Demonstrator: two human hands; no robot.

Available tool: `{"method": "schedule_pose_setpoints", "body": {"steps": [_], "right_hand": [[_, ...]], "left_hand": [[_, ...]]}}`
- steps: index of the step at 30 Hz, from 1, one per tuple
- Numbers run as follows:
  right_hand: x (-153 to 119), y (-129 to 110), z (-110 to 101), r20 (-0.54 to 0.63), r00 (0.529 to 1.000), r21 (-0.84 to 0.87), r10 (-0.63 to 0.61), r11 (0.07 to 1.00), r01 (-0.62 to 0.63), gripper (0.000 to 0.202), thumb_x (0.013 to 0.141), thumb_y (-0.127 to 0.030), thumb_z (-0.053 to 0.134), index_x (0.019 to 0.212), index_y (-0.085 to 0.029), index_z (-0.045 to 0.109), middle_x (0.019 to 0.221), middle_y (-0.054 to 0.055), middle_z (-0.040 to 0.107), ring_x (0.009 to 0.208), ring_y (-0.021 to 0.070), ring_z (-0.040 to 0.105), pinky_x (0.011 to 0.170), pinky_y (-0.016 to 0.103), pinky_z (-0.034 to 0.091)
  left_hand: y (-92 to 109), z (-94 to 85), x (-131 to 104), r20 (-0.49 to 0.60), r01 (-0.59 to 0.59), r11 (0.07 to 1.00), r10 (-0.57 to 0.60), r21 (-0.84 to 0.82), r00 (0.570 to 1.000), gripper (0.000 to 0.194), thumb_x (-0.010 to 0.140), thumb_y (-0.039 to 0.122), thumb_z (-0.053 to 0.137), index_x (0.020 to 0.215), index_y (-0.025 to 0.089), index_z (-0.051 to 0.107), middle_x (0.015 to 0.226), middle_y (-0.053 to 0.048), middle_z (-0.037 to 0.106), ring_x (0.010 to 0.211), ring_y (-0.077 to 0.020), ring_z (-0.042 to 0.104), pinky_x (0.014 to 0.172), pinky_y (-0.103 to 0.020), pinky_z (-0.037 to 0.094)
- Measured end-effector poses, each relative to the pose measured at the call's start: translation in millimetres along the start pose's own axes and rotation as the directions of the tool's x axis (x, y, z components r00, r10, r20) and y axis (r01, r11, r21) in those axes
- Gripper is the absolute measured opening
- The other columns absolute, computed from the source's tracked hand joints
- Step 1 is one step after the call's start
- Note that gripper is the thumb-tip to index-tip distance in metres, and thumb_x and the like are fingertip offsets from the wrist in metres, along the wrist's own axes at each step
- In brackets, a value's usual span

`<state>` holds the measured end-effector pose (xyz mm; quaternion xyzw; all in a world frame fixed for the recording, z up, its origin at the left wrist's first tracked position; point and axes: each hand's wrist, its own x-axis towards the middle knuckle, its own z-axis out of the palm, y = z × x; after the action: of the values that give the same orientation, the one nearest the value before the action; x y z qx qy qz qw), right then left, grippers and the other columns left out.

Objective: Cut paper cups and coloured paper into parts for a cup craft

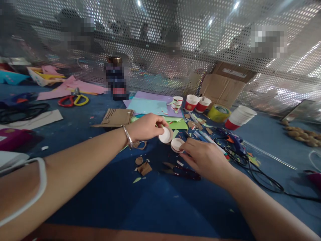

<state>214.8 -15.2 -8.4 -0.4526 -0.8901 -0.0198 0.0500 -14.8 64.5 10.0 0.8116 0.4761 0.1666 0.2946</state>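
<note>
My left hand [147, 126] pinches the rim of a shallow white paper cup bottom [166, 135], tilted so that its inside faces me. Just to its right, a second cup bottom [177, 144], white with a thin red band, is gripped at its right edge by the fingers of my right hand [200, 155]. The two pieces are close together above the blue table. Below my right hand lies a pair of dark thread snips [182, 171], blades pointing left. Brown cardboard scraps [144, 168] are scattered left of the snips.
Red-and-white paper cups [192, 102] stand at the back, with a cup stack [240, 117] farther right. A glue gun [234, 142] trails a black cable at right. Yellow tape [218, 113], scissors [73, 99], folded cardboard [117, 117] and coloured paper [147, 106] surround the hands.
</note>
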Motion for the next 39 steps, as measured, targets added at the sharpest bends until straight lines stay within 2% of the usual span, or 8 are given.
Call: {"method": "schedule_pose_setpoints", "body": {"steps": [4,9,15,20,23,28,33,39], "right_hand": [[1,2,-2,0.040,0.999,0.068,0.013,0.998,-0.016,0.018,0.097,-0.021,0.052,0.097,-0.019,0.070,0.093,0.005,0.064,0.079,0.0168,0.062,0.063,0.027,0.039],[0,-1,-12,-0.086,0.996,0.530,0.000,0.847,0.046,0.012,0.096,-0.022,0.056,0.100,-0.020,0.067,0.101,0.005,0.062,0.083,0.0136,0.060,0.070,0.024,0.047],[5,1,-17,0.166,0.977,0.885,0.138,0.417,-0.209,0.021,0.096,-0.038,0.059,0.093,-0.018,0.062,0.076,0.000,0.065,0.061,0.0102,0.061,0.055,0.021,0.049],[7,8,-9,0.133,0.968,0.972,0.211,0.164,-0.170,0.027,0.093,-0.042,0.065,0.089,-0.016,0.063,0.073,0.002,0.066,0.064,0.0126,0.064,0.059,0.023,0.054],[6,8,-6,0.124,0.960,0.983,0.252,0.103,-0.154,0.025,0.092,-0.041,0.066,0.091,-0.016,0.064,0.074,0.001,0.066,0.064,0.0118,0.064,0.061,0.023,0.054],[8,3,-4,0.078,0.945,0.971,0.318,0.189,-0.144,0.025,0.092,-0.043,0.065,0.093,-0.017,0.064,0.075,-0.001,0.065,0.064,0.0117,0.063,0.061,0.024,0.055],[7,-3,-3,-0.164,0.898,0.828,0.409,0.552,-0.100,0.022,0.094,-0.039,0.062,0.104,-0.019,0.063,0.090,0.003,0.067,0.073,0.0137,0.066,0.067,0.027,0.056],[6,-12,1,-0.418,0.873,0.480,0.251,0.877,-0.023,0.038,0.084,-0.027,0.073,0.119,-0.022,0.059,0.112,0.007,0.062,0.100,0.0211,0.064,0.084,0.034,0.057]], "left_hand": [[-5,9.2,-2,-0.084,0.066,0.986,-0.080,-0.156,0.993,0.021,0.082,0.025,0.055,0.094,0.016,0.069,0.074,-0.002,0.068,0.062,-0.0148,0.065,0.059,-0.026,0.045],[-6,23.1,-8,-0.191,-0.005,0.954,-0.055,-0.300,0.980,0.016,0.085,0.032,0.058,0.092,0.017,0.058,0.089,-0.002,0.066,0.056,-0.0102,0.061,0.053,-0.024,0.044],[11,34.2,-15,0.107,0.091,0.700,-0.021,-0.708,0.994,0.016,0.086,0.031,0.063,0.088,0.017,0.056,0.076,0.002,0.058,0.065,-0.0113,0.057,0.060,-0.025,0.048],[15,32.6,-15,0.296,0.262,0.461,0.002,-0.848,0.955,0.022,0.084,0.034,0.069,0.084,0.017,0.055,0.078,0.001,0.059,0.071,-0.0122,0.058,0.063,-0.025,0.050],[16,32.2,-16,0.327,0.303,0.325,0.019,-0.896,0.945,0.019,0.087,0.032,0.066,0.088,0.017,0.054,0.087,-0.002,0.060,0.082,-0.0160,0.061,0.068,-0.031,0.056],[27,38.1,-23,0.315,0.296,0.258,0.033,-0.919,0.948,0.022,0.095,0.036,0.057,0.108,0.022,0.048,0.093,-0.004,0.060,0.086,-0.0186,0.064,0.069,-0.035,0.058],[33,45.4,-24,0.208,0.201,0.255,0.000,-0.946,0.978,0.027,0.097,0.039,0.054,0.116,0.021,0.048,0.103,-0.005,0.055,0.086,-0.0151,0.059,0.071,-0.030,0.056],[30,53.1,-25,0.095,0.089,0.320,0.002,-0.943,0.996,0.033,0.101,0.042,0.046,0.129,0.025,0.044,0.117,-0.005,0.059,0.105,-0.0154,0.058,0.084,-0.026,0.049]]}}
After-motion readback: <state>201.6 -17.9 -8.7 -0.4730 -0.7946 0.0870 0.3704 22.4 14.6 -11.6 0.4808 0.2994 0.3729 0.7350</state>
